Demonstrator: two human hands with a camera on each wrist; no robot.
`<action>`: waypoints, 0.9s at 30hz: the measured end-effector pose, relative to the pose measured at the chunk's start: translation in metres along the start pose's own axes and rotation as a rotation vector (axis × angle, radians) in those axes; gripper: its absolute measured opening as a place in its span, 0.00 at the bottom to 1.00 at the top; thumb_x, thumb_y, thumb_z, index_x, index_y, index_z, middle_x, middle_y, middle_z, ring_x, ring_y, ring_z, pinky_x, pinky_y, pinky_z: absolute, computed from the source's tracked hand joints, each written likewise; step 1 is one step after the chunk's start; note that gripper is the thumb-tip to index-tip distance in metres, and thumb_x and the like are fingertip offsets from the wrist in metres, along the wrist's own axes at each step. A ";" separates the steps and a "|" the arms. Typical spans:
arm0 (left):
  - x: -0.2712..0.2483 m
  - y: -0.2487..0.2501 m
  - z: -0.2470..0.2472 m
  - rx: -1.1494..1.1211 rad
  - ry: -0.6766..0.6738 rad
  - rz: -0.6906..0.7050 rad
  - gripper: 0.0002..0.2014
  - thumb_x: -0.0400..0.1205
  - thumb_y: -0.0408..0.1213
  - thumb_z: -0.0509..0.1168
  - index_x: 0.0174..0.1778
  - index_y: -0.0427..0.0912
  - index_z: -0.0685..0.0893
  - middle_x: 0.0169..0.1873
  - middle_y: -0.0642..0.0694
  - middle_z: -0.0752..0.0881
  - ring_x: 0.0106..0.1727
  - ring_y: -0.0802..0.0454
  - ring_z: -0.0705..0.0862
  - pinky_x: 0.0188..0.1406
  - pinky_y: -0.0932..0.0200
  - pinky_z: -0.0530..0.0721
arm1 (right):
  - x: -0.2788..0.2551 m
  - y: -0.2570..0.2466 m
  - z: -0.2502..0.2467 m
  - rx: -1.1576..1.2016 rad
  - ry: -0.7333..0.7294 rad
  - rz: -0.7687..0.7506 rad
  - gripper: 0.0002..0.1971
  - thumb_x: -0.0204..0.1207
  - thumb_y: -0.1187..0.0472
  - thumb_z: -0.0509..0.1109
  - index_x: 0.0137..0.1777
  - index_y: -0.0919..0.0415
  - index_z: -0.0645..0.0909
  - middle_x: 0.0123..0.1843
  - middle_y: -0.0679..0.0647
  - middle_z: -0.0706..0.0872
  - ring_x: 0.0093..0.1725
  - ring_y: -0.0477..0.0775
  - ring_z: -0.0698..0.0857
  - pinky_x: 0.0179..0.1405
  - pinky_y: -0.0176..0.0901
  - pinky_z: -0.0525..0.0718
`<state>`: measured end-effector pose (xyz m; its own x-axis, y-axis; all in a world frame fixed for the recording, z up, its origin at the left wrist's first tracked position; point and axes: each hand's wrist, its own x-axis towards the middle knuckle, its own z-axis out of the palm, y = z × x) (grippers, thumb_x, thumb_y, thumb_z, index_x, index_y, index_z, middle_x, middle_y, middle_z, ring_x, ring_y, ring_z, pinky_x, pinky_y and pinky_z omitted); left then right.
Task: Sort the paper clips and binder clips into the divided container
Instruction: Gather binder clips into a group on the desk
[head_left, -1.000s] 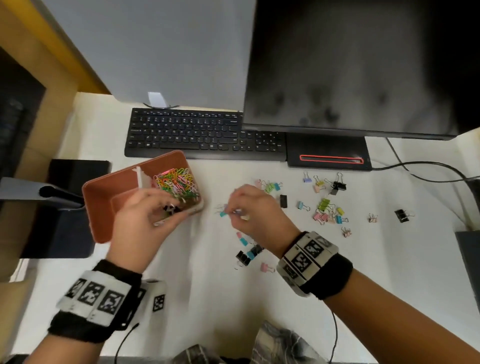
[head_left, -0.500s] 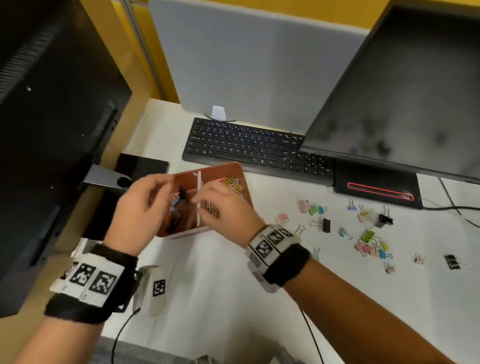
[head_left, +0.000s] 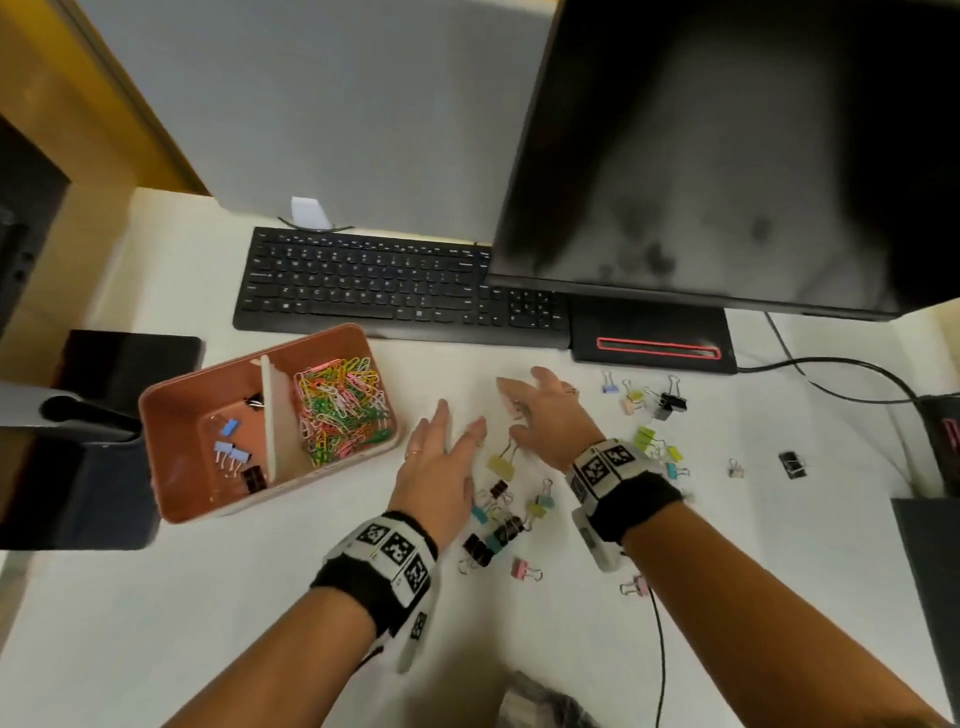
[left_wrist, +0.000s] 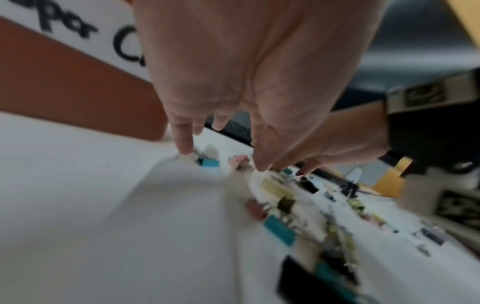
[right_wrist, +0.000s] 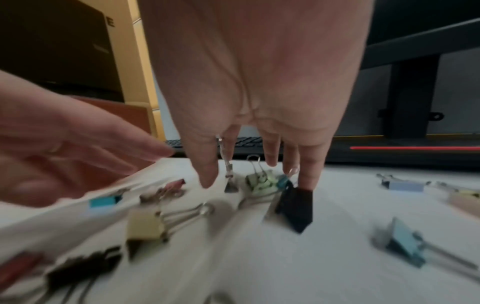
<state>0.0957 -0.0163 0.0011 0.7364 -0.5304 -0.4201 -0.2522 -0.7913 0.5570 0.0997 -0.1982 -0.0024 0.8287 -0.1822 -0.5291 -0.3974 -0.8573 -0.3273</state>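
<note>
Both my hands are out over the white desk (head_left: 727, 597), nothing gripped. My left hand (head_left: 439, 467) is flat, fingers straight, just right of the orange box (head_left: 171, 415). My right hand (head_left: 550, 415) is spread, fingers loose, over the scattered binder clips (head_left: 498, 519), a yellow clip (head_left: 501, 465) between my hands. Paper clips (head_left: 340, 405) fill the box's right half; a few binder clips lie in the left.
</note>
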 end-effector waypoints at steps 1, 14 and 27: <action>0.007 0.000 0.001 0.049 0.005 -0.010 0.39 0.77 0.30 0.63 0.77 0.62 0.52 0.82 0.48 0.44 0.80 0.38 0.48 0.77 0.44 0.59 | -0.001 -0.001 0.004 -0.024 0.020 -0.007 0.28 0.75 0.60 0.65 0.75 0.42 0.64 0.81 0.57 0.58 0.77 0.66 0.62 0.71 0.60 0.74; 0.033 -0.017 0.020 -0.080 0.217 0.146 0.12 0.77 0.26 0.63 0.52 0.43 0.86 0.49 0.44 0.84 0.51 0.42 0.79 0.52 0.51 0.81 | -0.007 0.013 0.022 0.146 0.198 -0.233 0.09 0.77 0.63 0.67 0.53 0.60 0.86 0.58 0.58 0.80 0.55 0.60 0.79 0.51 0.42 0.77; -0.057 -0.002 -0.064 -0.396 0.443 0.167 0.12 0.73 0.28 0.71 0.48 0.48 0.89 0.47 0.53 0.83 0.50 0.62 0.81 0.46 0.75 0.79 | -0.049 -0.038 -0.010 0.439 0.302 -0.445 0.08 0.72 0.67 0.72 0.47 0.56 0.87 0.49 0.51 0.81 0.44 0.43 0.78 0.50 0.34 0.77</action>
<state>0.0944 0.0349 0.0704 0.9192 -0.3936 -0.0141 -0.1970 -0.4906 0.8488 0.0784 -0.1610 0.0433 0.9979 -0.0392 -0.0509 -0.0642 -0.6187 -0.7830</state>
